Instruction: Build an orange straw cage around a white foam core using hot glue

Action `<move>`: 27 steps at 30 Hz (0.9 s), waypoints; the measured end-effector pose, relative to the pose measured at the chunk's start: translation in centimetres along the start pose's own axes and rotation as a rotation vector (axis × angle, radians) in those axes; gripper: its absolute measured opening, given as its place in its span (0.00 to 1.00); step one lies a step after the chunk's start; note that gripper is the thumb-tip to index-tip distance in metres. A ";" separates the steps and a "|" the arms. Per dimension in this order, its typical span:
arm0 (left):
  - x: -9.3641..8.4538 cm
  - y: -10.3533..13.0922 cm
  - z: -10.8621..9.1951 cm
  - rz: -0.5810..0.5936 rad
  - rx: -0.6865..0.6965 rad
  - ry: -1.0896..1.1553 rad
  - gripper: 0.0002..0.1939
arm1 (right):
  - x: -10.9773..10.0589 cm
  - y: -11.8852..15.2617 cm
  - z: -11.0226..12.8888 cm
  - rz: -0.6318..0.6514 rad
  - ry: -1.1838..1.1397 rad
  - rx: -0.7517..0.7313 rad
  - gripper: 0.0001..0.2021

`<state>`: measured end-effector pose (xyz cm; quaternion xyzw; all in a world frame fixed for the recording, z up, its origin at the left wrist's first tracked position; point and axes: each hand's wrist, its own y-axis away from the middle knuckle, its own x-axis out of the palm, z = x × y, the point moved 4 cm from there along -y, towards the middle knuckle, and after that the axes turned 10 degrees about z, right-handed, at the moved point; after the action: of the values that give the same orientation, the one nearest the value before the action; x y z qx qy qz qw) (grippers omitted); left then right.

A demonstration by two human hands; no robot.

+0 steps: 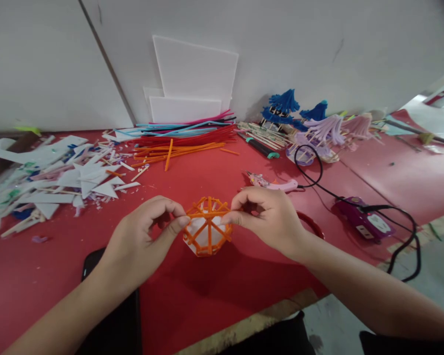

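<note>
Head camera: I see the left hand and right hand, thumb and forefinger of each closed, seemingly pinching opposite ends of an orange strip. It lies across the orange spoked piece at mid-picture, probably held at both ends to keep it straight. Just beyond the right hand, a pink glue gun sits conveniently near. Beneath is a red tabletop, scraps at left, a grey wall behind.

1 purple power strip lies at right.
</note>
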<state>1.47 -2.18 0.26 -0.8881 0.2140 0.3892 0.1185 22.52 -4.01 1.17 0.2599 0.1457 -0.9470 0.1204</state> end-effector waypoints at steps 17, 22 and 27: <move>0.1 -0.6 0.2 0.138 -0.148 0.307 0.15 | 0.3 0.5 -1.8 0.078 -0.212 0.215 0.07; 0.6 -0.4 0.6 0.195 -0.209 0.350 0.16 | 0.4 0.8 -2.1 0.113 -0.206 0.250 0.08; 0.9 -0.1 1.3 0.218 -0.253 0.357 0.16 | 0.6 1.1 -2.7 0.136 -0.222 0.328 0.11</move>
<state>1.28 -1.84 -1.28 -0.9223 0.2756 0.2602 -0.0759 23.59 -4.20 -1.60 0.1792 -0.0424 -0.9705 0.1556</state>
